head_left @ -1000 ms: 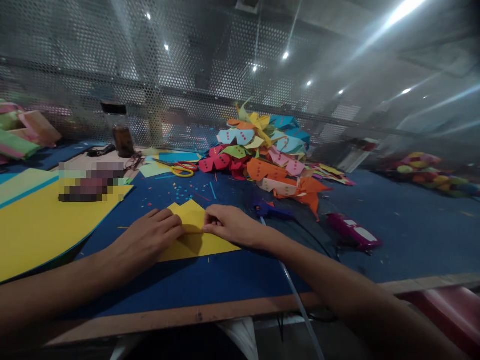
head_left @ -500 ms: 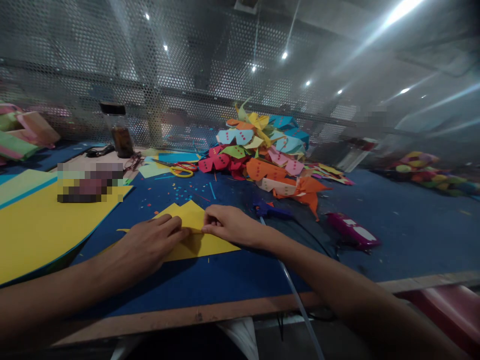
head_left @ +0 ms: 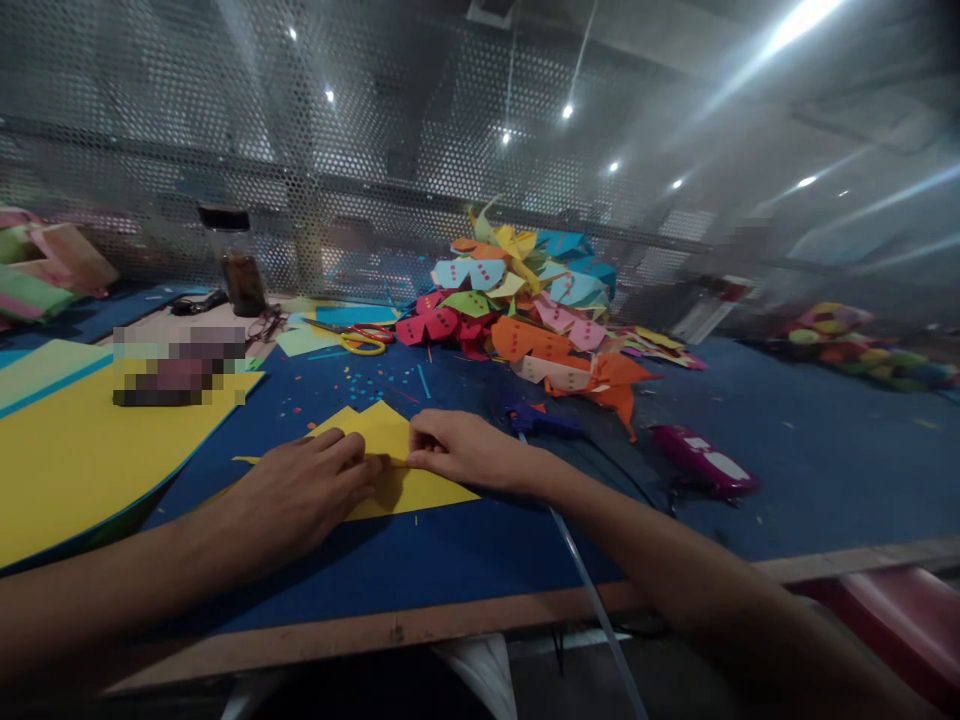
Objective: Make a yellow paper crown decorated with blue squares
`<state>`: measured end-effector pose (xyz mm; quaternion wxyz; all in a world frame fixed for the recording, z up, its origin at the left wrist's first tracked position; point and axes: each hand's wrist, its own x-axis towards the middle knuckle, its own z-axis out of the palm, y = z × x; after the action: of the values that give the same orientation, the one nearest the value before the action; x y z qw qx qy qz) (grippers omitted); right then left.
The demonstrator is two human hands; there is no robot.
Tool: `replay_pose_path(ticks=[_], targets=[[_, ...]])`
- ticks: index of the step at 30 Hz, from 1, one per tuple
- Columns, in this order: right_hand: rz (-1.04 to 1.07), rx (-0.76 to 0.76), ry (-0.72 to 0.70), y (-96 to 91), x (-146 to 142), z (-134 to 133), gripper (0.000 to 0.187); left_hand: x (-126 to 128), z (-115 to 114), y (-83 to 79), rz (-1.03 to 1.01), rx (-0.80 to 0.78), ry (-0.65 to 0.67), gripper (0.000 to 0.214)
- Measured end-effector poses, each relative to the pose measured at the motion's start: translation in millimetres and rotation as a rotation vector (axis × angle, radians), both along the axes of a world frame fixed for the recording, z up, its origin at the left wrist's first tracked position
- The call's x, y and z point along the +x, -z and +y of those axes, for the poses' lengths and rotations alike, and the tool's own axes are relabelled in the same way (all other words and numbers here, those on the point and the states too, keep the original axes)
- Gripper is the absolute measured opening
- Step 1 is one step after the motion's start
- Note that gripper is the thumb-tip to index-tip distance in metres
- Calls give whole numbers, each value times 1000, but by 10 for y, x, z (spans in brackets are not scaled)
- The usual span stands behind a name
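A folded sheet of yellow paper [head_left: 431,490] lies on the blue table top in front of me, with two peaks standing up along its far edge. My left hand [head_left: 311,485] rests on its left part, fingers bent and fingertips pressed at the middle crease. From the right, my right hand [head_left: 469,450] pinches the same crease between thumb and curled fingers. The fingertips of both hands are close together, and part of the crease is hidden under them. Just beyond my right hand lies a blue glue gun [head_left: 544,420] with a clear glue stick [head_left: 592,590] sticking out toward me.
Colourful folded paper shapes [head_left: 525,300] are heaped at the back. Scissors [head_left: 364,342] and paper scraps lie left of them. Large yellow sheets [head_left: 90,450] cover the left side, below a jar [head_left: 241,270]. A purple device [head_left: 705,462] sits at the right.
Both hands stay on the yellow paper at nearly the same place. The left fingertips have shifted slightly along the crease toward the right hand.
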<state>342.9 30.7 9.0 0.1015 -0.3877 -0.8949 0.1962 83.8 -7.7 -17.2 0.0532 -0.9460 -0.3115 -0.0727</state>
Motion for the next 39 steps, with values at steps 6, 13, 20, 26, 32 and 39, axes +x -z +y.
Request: replay_pose_path(ticks=[6,13,20,26,32,39], targets=[[10,33,-96,-30,65,11,7,13,7,-5,43,37,20,29],[-39,93,-135,-151,72,-43,6,31,-5,-31,71,18,-9,30],[-66,94,-115,-139,61,-58,6,16,3,1,35,22,-9,34],[-33,75,-127,-144,59,-67,10,21,-7,-6,56,24,-8,36],[-5,72,-100,-95,54,-42,9,33,-13,-16,83,31,-13,32],[14,64,6,-11,4,-31,7,25,4,28,53,70,3,26]])
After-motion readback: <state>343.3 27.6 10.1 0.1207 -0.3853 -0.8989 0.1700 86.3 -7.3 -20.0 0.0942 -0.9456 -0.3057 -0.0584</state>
